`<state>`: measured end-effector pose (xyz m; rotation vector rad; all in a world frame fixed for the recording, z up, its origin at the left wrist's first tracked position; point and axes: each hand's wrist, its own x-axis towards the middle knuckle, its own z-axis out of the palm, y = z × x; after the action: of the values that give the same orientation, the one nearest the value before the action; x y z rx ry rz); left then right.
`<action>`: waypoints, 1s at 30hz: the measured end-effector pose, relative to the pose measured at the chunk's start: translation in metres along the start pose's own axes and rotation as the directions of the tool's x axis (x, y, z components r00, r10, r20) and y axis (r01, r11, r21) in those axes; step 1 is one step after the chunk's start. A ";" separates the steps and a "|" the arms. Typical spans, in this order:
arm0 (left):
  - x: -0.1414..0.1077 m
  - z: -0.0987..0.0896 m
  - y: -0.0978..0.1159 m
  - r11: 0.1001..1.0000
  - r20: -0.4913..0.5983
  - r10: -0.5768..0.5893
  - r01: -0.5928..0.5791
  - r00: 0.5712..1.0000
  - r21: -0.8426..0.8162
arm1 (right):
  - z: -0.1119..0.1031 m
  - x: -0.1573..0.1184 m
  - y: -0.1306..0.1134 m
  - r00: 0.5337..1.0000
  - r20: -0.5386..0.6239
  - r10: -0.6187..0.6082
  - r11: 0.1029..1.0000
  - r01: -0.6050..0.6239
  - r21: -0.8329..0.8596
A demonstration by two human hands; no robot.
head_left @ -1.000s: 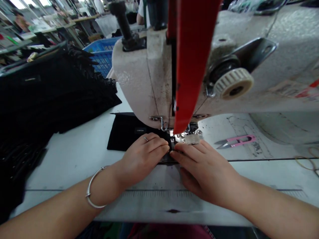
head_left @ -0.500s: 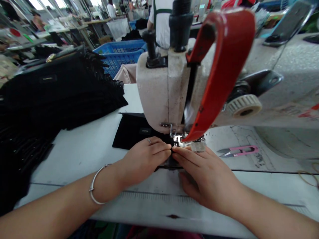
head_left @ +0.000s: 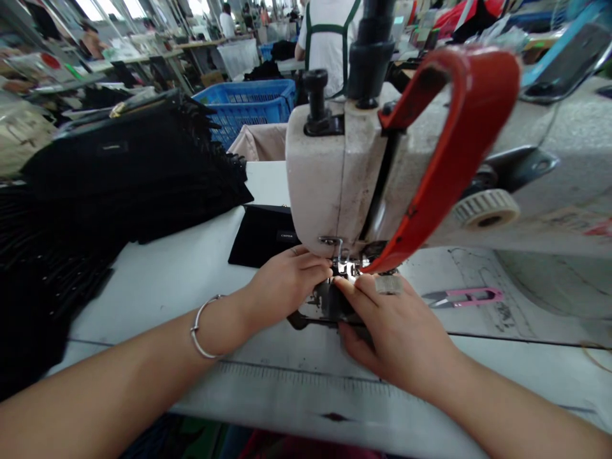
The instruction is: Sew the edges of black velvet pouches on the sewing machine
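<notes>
A flat black fabric piece (head_left: 261, 239) with a small lettered label lies partly under the head of a sewing machine (head_left: 318, 172). My left hand (head_left: 287, 284) has its fingers pressed together at the near edge of this fabric, just left of the lit presser foot (head_left: 343, 269). Close on the other side, my right hand (head_left: 396, 325) lies with fingers stretched out and fingertips by the foot, its thumb apart below. The hands and machine head hide much of the fabric. Pink thread snips (head_left: 473, 296) rest on the machine bed to the right.
Stacked black fabric pieces (head_left: 138, 172) cover the table's left side. Behind stand a blue plastic crate (head_left: 248, 102) and a beige cloth-lined bin (head_left: 262, 141). A red lever guard (head_left: 459, 140) juts from the machine head. Another person (head_left: 329, 38) is farther back.
The black fabric has slid away from me, and my hands have moved slightly forward with it. More of the metal plate shows between my hands. The view has shifted a little left.
</notes>
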<state>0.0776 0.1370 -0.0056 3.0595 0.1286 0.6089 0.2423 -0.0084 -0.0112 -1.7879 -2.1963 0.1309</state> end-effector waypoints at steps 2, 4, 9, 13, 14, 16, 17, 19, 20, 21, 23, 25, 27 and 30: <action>0.002 0.000 -0.001 1.000 0.016 -0.022 0.022 1.000 0.001 | 0.000 0.000 0.001 1.000 -0.016 -0.005 1.000 0.005 0.002; 0.003 0.001 -0.003 0.998 0.013 -0.057 0.057 0.998 -0.004 | 0.001 0.000 0.001 1.000 -0.026 -0.009 1.000 0.009 0.012; 0.002 0.003 -0.007 0.998 -0.006 -0.065 0.065 0.998 -0.011 | 0.001 0.000 0.002 0.999 -0.039 -0.014 0.999 0.016 0.043; 0.001 0.006 -0.010 0.996 -0.021 -0.089 0.088 0.996 -0.023 | 0.001 -0.001 0.002 0.999 -0.041 -0.015 0.999 0.016 0.035; 0.001 0.006 -0.009 0.996 -0.025 -0.086 0.085 0.996 -0.018 | 0.001 -0.002 0.002 0.999 -0.041 -0.014 0.999 0.015 0.029; 0.001 0.005 -0.007 0.996 -0.041 -0.087 0.087 0.995 0.006 | 0.001 -0.002 0.002 0.999 -0.038 -0.010 1.000 0.010 0.020; 0.001 0.004 -0.005 0.996 -0.045 -0.088 0.089 0.995 0.022 | 0.001 -0.002 0.002 0.999 -0.034 -0.007 1.000 0.008 0.019; 0.002 0.002 0.001 0.994 -0.031 -0.085 0.087 0.996 0.060 | 0.001 -0.002 0.001 1.000 -0.021 -0.005 1.000 0.006 0.021; 0.001 0.001 0.003 0.994 -0.016 -0.078 0.079 0.997 0.080 | 0.000 -0.002 0.001 1.000 -0.018 -0.005 1.000 0.006 0.022; 0.001 0.000 0.006 0.993 0.000 -0.072 0.072 0.997 0.097 | 0.000 -0.002 0.001 1.000 -0.018 -0.006 1.000 0.007 0.019; 0.001 -0.001 0.009 0.990 0.016 -0.072 0.070 0.997 0.119 | 0.000 -0.003 0.001 1.000 -0.026 -0.013 1.000 0.013 0.014; 0.000 -0.002 0.010 0.988 0.015 -0.097 0.095 0.995 0.124 | 0.000 -0.004 0.001 0.999 -0.042 -0.027 1.000 0.027 0.013; -0.001 -0.003 0.008 0.986 0.029 -0.121 0.117 0.992 0.118 | 0.000 -0.004 0.001 0.998 -0.057 -0.041 0.999 0.042 0.010; -0.002 -0.009 0.004 0.987 0.141 -0.088 0.067 0.986 0.146 | 0.002 -0.004 0.001 0.996 -0.076 -0.056 0.998 0.055 -0.017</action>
<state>0.0726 0.1326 0.0021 3.2021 0.2990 0.3841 0.2436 -0.0122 -0.0139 -1.7089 -2.1962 0.0331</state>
